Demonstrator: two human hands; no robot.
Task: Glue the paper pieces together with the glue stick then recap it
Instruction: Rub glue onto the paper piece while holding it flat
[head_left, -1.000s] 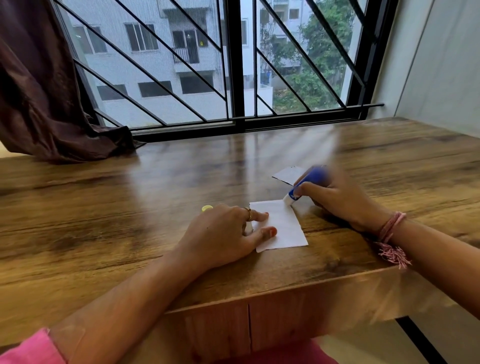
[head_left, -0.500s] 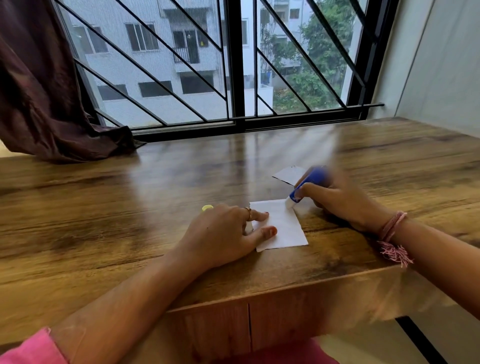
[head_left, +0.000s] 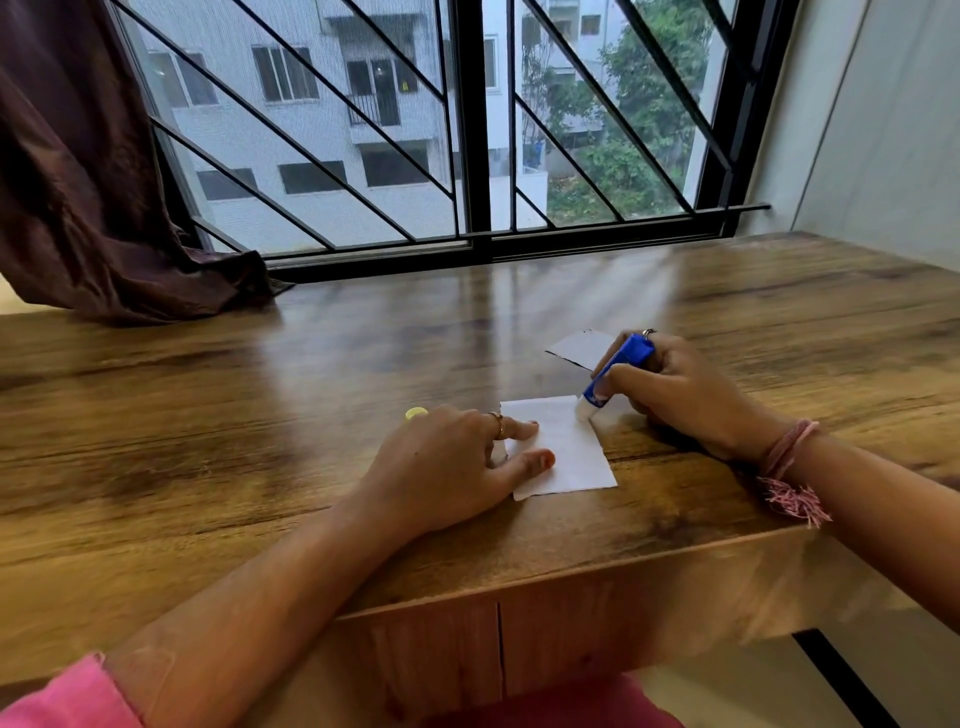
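Note:
A white paper piece (head_left: 569, 447) lies flat near the table's front edge. My left hand (head_left: 452, 467) rests on the table with two fingertips pressing the paper's left side. My right hand (head_left: 675, 389) grips a blue glue stick (head_left: 618, 371), tilted, with its white tip touching the paper's top right corner. A second paper piece (head_left: 579, 347) lies just behind, partly hidden by my right hand. The yellow cap (head_left: 415, 413) peeks out behind my left hand's knuckles.
The wooden table (head_left: 260, 405) runs back to a barred window (head_left: 467, 156). A dark curtain (head_left: 78, 182) drapes onto the table's far left corner. A pale wall (head_left: 883, 130) closes off the right side. The table's front edge lies just below the paper.
The glue stick's tip has shifted slightly along the paper's top right corner and the right hand is now sharp rather than blurred. The left hand and paper have stayed put.

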